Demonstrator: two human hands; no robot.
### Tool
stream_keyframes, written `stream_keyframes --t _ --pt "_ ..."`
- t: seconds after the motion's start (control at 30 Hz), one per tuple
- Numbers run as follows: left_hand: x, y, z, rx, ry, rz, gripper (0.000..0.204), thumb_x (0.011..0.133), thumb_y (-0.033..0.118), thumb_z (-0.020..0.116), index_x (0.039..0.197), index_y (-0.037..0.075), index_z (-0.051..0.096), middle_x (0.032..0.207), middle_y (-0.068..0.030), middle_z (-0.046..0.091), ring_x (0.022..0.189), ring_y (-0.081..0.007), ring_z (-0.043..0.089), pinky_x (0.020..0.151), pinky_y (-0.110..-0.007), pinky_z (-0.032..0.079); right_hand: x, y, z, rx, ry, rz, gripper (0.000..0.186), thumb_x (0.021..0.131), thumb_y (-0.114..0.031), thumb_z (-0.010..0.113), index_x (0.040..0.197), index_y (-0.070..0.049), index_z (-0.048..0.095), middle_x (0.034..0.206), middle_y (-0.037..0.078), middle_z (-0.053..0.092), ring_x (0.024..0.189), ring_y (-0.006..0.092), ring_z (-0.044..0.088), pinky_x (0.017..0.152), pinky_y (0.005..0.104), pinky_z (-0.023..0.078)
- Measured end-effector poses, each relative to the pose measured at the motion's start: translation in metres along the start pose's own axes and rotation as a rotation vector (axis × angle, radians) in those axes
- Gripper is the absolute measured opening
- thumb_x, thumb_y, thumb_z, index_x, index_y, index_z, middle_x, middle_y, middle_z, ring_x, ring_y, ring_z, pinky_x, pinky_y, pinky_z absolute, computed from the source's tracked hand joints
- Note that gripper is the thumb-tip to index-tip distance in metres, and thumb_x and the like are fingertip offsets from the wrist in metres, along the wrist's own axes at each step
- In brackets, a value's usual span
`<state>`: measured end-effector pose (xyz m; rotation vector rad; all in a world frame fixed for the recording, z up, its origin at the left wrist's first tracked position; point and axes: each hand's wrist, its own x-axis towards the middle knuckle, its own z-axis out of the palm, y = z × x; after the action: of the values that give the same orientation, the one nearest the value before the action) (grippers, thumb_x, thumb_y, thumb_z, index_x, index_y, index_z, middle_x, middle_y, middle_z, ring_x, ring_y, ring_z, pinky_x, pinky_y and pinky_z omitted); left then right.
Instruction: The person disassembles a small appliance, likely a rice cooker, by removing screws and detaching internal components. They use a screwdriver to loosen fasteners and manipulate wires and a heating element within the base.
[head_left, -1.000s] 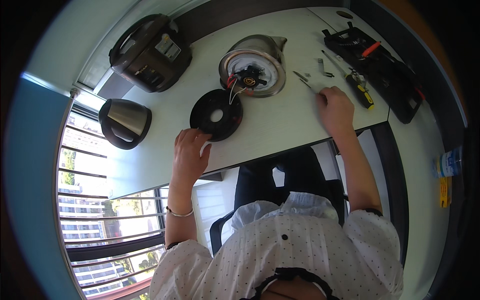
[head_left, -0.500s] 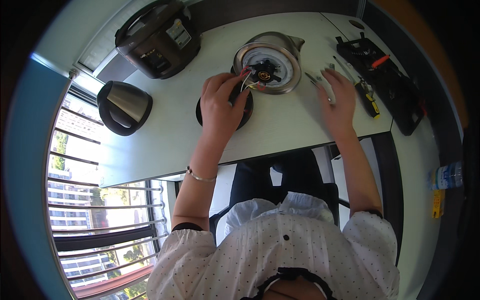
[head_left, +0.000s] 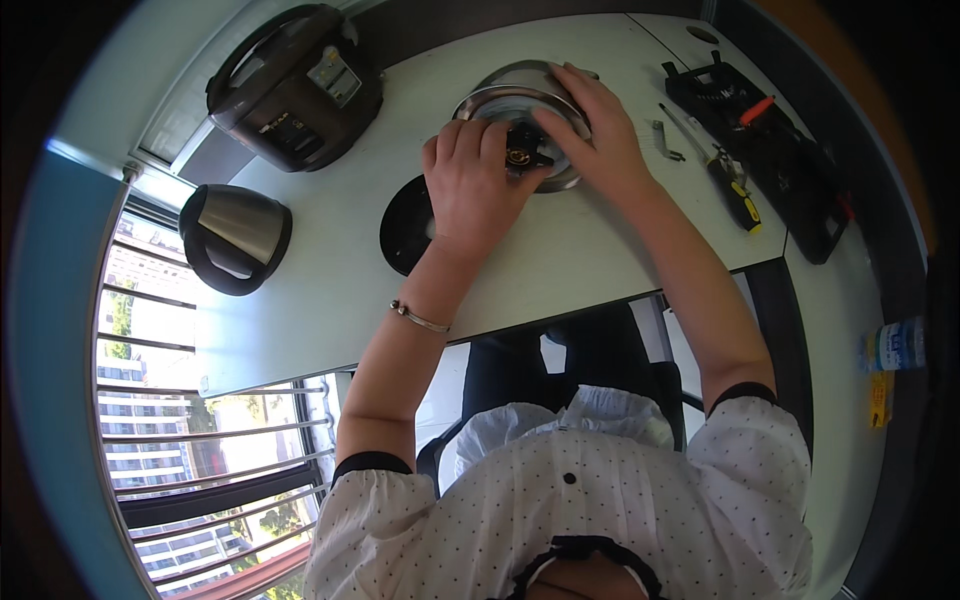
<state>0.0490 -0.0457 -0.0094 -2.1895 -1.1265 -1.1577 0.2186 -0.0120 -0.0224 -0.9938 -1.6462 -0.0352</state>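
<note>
An upturned steel kettle [head_left: 510, 75] has a black round fitting [head_left: 519, 157] with a brass ring in its exposed base. My left hand [head_left: 473, 190] is curled over the left side of that fitting; what its fingertips hold is hidden. My right hand [head_left: 603, 130] grips the kettle's right rim, thumb reaching inward over the base. A black disc cover [head_left: 400, 233] with a central hole lies partly under my left hand. Small metal parts [head_left: 663, 142] and a yellow-and-black screwdriver [head_left: 740, 200] lie to the right.
A brown cooker [head_left: 295, 95] stands at the back left, a steel-and-black kettle [head_left: 235, 235] nearer the window. A black tool case [head_left: 790, 170] lies along the right, with a bottle [head_left: 895, 345] and yellow item [head_left: 880, 398] beyond. The desk's front edge [head_left: 540, 320] crosses above my lap.
My left hand has risen from the disc onto the kettle's base. My right hand has moved up and left from beside the tools and taken hold of the kettle.
</note>
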Motion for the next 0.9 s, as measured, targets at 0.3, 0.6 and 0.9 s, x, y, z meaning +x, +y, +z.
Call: stream_keyframes --t 0.3,0.6,0.9 --pt "0.004 -0.014 0.001 -0.009 -0.060 0.076 0.049 0.061 0.028 0.084 0.101 0.006 0.064 0.102 -0.0077 0.062 0.104 -0.0292 0.054 0.090 -0.041 0.039 0.014 0.003 -0.002 -0.111 -0.016 0.028 0.051 0.086 -0.044 0.060 0.118 -0.004 0.059 0.107 0.011 0.064 0.100 0.0322 0.059 0.085 0.0397 0.049" --pt "0.003 -0.016 0.012 -0.034 -0.007 0.118 0.045 0.060 0.021 0.082 0.098 0.004 0.066 0.105 -0.0082 0.059 0.105 -0.0294 0.052 0.090 -0.042 0.040 0.016 0.000 -0.001 -0.234 0.005 0.081 0.041 0.089 -0.044 0.056 0.112 -0.010 0.063 0.097 0.006 0.067 0.088 0.0261 0.064 0.072 0.0374 0.053" --pt "0.004 -0.015 0.007 -0.021 -0.005 0.134 0.039 0.059 0.015 0.079 0.094 0.001 0.068 0.102 -0.0070 0.062 0.101 -0.0283 0.053 0.090 -0.041 0.039 0.012 0.003 0.010 -0.266 0.165 0.015 0.039 0.086 -0.046 0.059 0.100 -0.009 0.064 0.084 0.004 0.064 0.071 0.0228 0.065 0.053 0.0345 0.051"
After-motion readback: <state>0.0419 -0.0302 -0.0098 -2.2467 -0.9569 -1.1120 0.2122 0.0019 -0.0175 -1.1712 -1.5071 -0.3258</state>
